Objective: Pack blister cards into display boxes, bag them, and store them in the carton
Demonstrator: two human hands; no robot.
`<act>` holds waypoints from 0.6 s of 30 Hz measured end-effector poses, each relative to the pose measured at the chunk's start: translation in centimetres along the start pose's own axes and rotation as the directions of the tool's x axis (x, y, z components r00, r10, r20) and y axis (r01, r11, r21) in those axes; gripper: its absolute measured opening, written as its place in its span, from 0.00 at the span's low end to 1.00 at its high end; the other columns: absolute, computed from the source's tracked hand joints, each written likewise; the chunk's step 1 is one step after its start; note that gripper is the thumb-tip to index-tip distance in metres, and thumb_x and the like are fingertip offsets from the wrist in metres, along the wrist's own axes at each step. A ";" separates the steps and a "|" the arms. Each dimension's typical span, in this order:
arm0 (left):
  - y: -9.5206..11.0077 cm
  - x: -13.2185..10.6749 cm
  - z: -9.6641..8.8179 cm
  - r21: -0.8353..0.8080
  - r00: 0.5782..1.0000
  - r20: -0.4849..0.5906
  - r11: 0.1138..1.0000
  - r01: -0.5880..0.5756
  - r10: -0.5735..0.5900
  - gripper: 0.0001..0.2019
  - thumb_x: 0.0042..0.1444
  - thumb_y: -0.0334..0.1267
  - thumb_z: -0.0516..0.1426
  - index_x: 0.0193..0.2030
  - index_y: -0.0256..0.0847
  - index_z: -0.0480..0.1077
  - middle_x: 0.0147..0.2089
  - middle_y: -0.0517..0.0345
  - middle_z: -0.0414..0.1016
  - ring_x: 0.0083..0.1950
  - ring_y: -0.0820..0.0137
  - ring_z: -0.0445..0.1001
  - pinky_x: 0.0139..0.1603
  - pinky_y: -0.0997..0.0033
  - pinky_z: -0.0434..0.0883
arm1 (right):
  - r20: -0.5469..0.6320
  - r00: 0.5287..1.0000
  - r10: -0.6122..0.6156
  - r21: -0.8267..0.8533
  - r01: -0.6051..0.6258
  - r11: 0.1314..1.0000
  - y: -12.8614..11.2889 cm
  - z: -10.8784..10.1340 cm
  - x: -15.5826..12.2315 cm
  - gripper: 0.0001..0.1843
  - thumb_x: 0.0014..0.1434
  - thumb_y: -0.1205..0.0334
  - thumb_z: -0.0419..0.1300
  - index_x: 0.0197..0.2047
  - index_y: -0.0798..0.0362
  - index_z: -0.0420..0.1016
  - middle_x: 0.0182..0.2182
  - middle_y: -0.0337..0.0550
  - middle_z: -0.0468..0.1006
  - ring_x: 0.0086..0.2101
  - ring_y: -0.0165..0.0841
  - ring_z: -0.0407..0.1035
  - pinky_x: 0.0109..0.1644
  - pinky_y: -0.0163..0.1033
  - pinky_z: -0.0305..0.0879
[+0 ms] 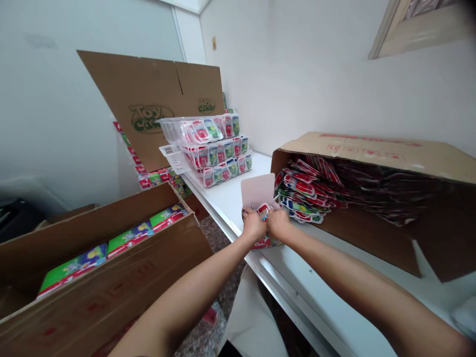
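My left hand [253, 225] and my right hand [278, 224] are closed together on a small open carton [258, 191] at the front edge of the white table [297, 277]. Its pale lid flap stands upright behind my fingers, and small red packets show inside between my thumbs. Just right of my hands, a large cardboard box [372, 148] lies on its side, with red, green and blue flat packets [301, 196] spilling from its mouth.
Three stacked clear trays of packets [217, 148] stand at the table's far end. Behind them rises an open "Toy Candy" box flap [148, 104]. At the left, a low cardboard box [111, 267] holds green and red cartons [130, 235].
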State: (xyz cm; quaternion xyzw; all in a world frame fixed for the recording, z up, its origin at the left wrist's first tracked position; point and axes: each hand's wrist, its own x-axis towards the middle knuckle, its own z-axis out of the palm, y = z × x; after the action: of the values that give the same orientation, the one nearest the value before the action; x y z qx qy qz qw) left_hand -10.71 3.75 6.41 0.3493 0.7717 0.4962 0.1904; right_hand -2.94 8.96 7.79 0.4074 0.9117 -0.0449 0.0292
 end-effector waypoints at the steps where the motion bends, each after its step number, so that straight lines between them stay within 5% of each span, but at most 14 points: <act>1: 0.1 -0.3 -0.3 0.036 0.999 0.009 0.998 -0.050 0.050 0.26 0.52 0.29 0.62 0.58 0.27 0.64 0.67 0.28 0.55 0.67 0.43 0.57 0.64 0.45 0.58 | -0.016 1.000 0.011 -0.025 -0.011 1.000 0.0 0.0 -0.1 0.21 0.64 0.53 0.57 0.56 0.55 0.68 0.52 0.51 0.72 0.48 0.40 0.70 0.51 0.52 0.68; 5: 0.0 -0.7 -1.6 0.086 0.970 0.045 0.966 -0.244 0.241 0.21 0.45 0.23 0.60 0.49 0.34 0.70 0.69 0.36 0.55 0.69 0.45 0.51 0.68 0.45 0.49 | -0.120 0.993 0.009 -0.079 -0.018 0.997 0.3 -0.2 -0.5 0.36 0.62 0.51 0.55 0.66 0.65 0.56 0.56 0.71 0.68 0.55 0.55 0.63 0.55 0.59 0.58; 9: -1.9 0.3 -3.3 0.034 0.951 -0.042 0.951 -0.306 0.308 0.17 0.49 0.30 0.60 0.47 0.41 0.69 0.60 0.44 0.65 0.65 0.52 0.58 0.67 0.49 0.54 | -0.184 0.983 -0.019 -0.073 0.006 0.997 1.0 -0.7 -0.9 0.43 0.61 0.52 0.54 0.70 0.70 0.44 0.65 0.74 0.51 0.62 0.62 0.50 0.60 0.64 0.45; 13: -4.5 2.4 -4.2 -0.089 0.961 -0.169 0.967 -0.237 0.220 0.16 0.58 0.41 0.55 0.52 0.40 0.64 0.59 0.43 0.65 0.63 0.56 0.61 0.63 0.52 0.59 | -0.171 0.971 -0.166 -0.028 0.163 0.986 1.3 -1.0 -1.1 0.35 0.65 0.49 0.47 0.69 0.62 0.52 0.69 0.63 0.47 0.66 0.55 0.41 0.66 0.58 0.35; 16: -5.4 4.1 -3.5 -0.220 0.979 -0.120 0.957 -0.190 0.167 0.17 0.60 0.47 0.52 0.51 0.39 0.66 0.56 0.44 0.70 0.60 0.59 0.67 0.59 0.57 0.64 | -0.099 0.950 -0.296 0.037 0.300 0.953 0.9 -0.3 -0.7 0.32 0.65 0.45 0.45 0.69 0.46 0.54 0.70 0.50 0.46 0.67 0.48 0.40 0.67 0.53 0.36; 18: -5.4 4.8 -2.5 -0.297 0.985 -0.059 0.939 -0.171 0.160 0.17 0.60 0.50 0.53 0.47 0.39 0.68 0.51 0.46 0.75 0.55 0.60 0.72 0.56 0.61 0.67 | -0.040 0.955 -0.295 0.086 0.298 0.951 0.3 0.6 -0.2 0.33 0.65 0.43 0.45 0.69 0.44 0.52 0.70 0.52 0.48 0.67 0.52 0.41 0.66 0.57 0.38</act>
State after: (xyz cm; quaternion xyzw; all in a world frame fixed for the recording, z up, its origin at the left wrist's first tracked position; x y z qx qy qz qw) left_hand -17.50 4.24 2.93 0.3713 0.6582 0.6280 0.1858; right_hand -2.54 8.95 7.22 0.2674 0.9598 -0.0848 -0.0087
